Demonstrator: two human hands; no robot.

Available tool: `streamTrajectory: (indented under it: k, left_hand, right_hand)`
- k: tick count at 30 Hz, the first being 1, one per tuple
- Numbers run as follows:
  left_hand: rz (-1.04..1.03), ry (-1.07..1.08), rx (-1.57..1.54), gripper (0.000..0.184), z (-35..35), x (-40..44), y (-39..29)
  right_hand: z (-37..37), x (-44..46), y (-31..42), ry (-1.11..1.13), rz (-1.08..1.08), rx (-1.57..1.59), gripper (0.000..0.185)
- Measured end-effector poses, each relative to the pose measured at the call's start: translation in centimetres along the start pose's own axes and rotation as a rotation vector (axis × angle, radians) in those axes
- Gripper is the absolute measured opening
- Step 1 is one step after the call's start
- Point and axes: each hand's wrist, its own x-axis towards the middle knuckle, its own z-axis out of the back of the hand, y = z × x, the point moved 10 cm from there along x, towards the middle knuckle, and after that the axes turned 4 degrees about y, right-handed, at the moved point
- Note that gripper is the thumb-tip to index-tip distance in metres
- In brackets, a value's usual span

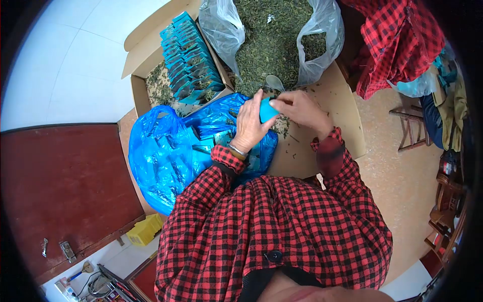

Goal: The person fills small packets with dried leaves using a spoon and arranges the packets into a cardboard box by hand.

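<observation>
A small teal packet (267,110) is between my two hands above the cardboard. My left hand (249,122) wraps its fingers and thumb around it from the left. From the right, my right hand (306,111) pinches the packet's upper edge. Just beyond the hands lies a clear plastic spoon (274,83) at the edge of dried green leaves (271,43), which fill an open clear plastic bag (221,32). Below my left hand is a blue plastic bag (161,156) with several teal packets (204,144) in it.
An open cardboard box (140,95) at the upper left holds rows of upright teal packets (191,58) and scattered leaf bits. More bits lie on the cardboard sheet (337,110). A wooden stool (410,126) stands at right, a yellow container (144,230) at lower left.
</observation>
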Motion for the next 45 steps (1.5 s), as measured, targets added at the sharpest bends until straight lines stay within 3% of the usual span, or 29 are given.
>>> streamTrajectory:
  k: [3, 4, 7, 11, 16, 19, 24, 32, 35, 43, 45]
  left_hand:
    - [0.05, -0.04, -0.049, 0.088, 0.5, 0.5, 0.7]
    - [0.09, -0.055, -0.081, 0.087, 0.8, 0.7, 1.1]
    - [0.139, -0.098, -0.143, 0.086, 1.5, 1.6, 1.6]
    - [0.153, -0.168, -0.208, 0.084, 1.9, 2.8, 1.8]
    - [0.164, -0.251, -0.205, 0.081, 2.1, 3.7, 2.3]
    - [0.191, -0.272, -0.206, 0.08, 1.5, 3.6, 3.1]
    - [0.197, -0.309, -0.187, 0.078, 1.0, 2.9, 4.3]
    - [0.174, -0.317, -0.187, 0.075, 0.7, 2.9, 4.7]
    - [0.177, -0.32, -0.178, 0.074, 0.6, 2.8, 4.9]
    - [0.185, -0.312, -0.156, 0.067, 0.6, 2.8, 4.7]
    - [0.232, -0.273, -0.177, 0.068, 0.1, 2.9, 5.1]
  right_hand:
    - [2.2, 0.1, -1.6, -0.345, 0.088, 0.448, 0.03]
    - [2.2, 0.1, -1.8, -0.346, 0.091, 0.445, 0.03]
    - [2.9, -1.2, -1.4, -0.496, 0.035, -0.137, 0.025]
    - [0.8, -1.9, 0.1, -0.614, 0.142, -0.503, 0.027]
    - [2.3, -0.8, -1.4, -0.655, 0.125, -0.368, 0.028]
    - [1.9, 0.0, -3.8, -0.455, -0.108, -0.198, 0.033]
    - [1.5, -0.2, -3.2, -0.44, -0.154, 0.148, 0.035]
    - [1.2, -0.2, -0.3, -0.648, 0.247, -0.142, 0.027]
    - [1.0, 1.4, -2.5, -0.52, -0.013, 0.394, 0.024]
    - [6.2, 2.7, -1.8, -0.831, 0.132, -0.052, 0.017]
    - [6.6, 2.2, -1.5, -0.797, 0.143, -0.031, 0.016]
